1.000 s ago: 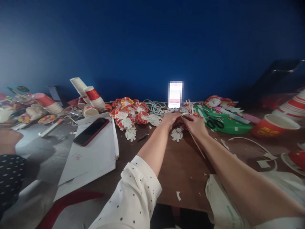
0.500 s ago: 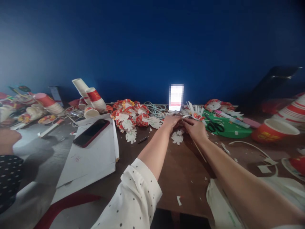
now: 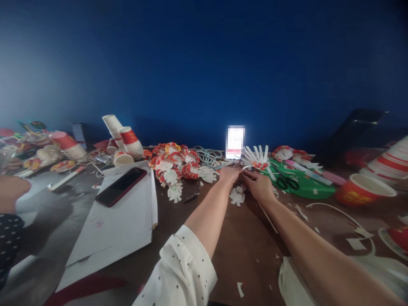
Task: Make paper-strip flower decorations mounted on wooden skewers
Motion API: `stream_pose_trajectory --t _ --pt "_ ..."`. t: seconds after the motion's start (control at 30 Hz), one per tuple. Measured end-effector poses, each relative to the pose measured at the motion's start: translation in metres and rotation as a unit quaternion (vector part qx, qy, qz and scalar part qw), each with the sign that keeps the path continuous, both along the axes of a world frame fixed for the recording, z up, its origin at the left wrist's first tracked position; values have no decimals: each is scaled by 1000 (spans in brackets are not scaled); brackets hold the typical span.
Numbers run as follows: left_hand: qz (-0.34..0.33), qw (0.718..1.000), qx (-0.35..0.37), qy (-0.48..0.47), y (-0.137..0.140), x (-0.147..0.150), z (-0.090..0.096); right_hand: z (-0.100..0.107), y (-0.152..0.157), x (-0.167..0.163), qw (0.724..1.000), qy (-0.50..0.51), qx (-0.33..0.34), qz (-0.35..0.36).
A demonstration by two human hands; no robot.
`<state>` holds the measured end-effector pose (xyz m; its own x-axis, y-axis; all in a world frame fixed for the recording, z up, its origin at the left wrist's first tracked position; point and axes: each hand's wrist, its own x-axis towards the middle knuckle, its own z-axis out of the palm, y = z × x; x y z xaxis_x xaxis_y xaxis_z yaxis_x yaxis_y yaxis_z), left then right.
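A paper cup cut into white strips (image 3: 257, 156), with red on its base, fans out just beyond my hands. My left hand (image 3: 230, 174) is closed at its near left side, the fingertips largely hidden. From the right, my right hand (image 3: 259, 185) pinches the same piece by its white band, thumb and fingers together. Below and between the hands lies a white paper cutout (image 3: 237, 196) with scalloped edges. A lit phone (image 3: 235, 142) stands upright behind them, its screen blurred out. Black-handled scissors (image 3: 287, 182) rest on a green sheet (image 3: 318, 191) to the right.
Red-and-white paper wreaths (image 3: 172, 159) are heaped left of my hands. A dark phone (image 3: 121, 186) lies on a white board (image 3: 127, 229). Stacked paper cups (image 3: 131, 142) lean at the back; a red cup (image 3: 363, 191) stands right. Paper scraps dot the brown table (image 3: 248, 242). Another person's arm (image 3: 12, 193) shows left.
The view has tilted up slightly, so things sit lower in the picture. The cut cup's strips have turned and now spread wider. Both hands stay together on it.
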<state>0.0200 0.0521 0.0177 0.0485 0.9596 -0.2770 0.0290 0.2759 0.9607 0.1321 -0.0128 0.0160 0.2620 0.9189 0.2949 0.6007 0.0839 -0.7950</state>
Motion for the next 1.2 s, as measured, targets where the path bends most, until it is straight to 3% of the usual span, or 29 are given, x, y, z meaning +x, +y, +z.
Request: stream_pose_trajectory --t 0.1,0.27,0.37,0.57,0.77,0.93,1.2 --pt "-7 997 -15 69 -4 0 7 2 0 1 1000 -2 -8 -3" --pt "-6 999 -48 14 -7 0 15 9 -2 0 1000 -9 -15 2" --pt "-41 998 -41 16 -4 -1 18 11 -3 -1 1000 9 -20 -7" --pt "-62 998 -19 2 -7 -7 23 4 0 1 979 183 -85 -7" --pt "-41 987 -95 -123 -18 -9 28 1 3 5 957 280 -69 19" --pt "-39 984 -96 -144 -19 -4 24 4 1 6 971 230 -65 7" --pt "-13 993 -62 -96 -16 4 16 1 -1 3 1000 7 -21 1"
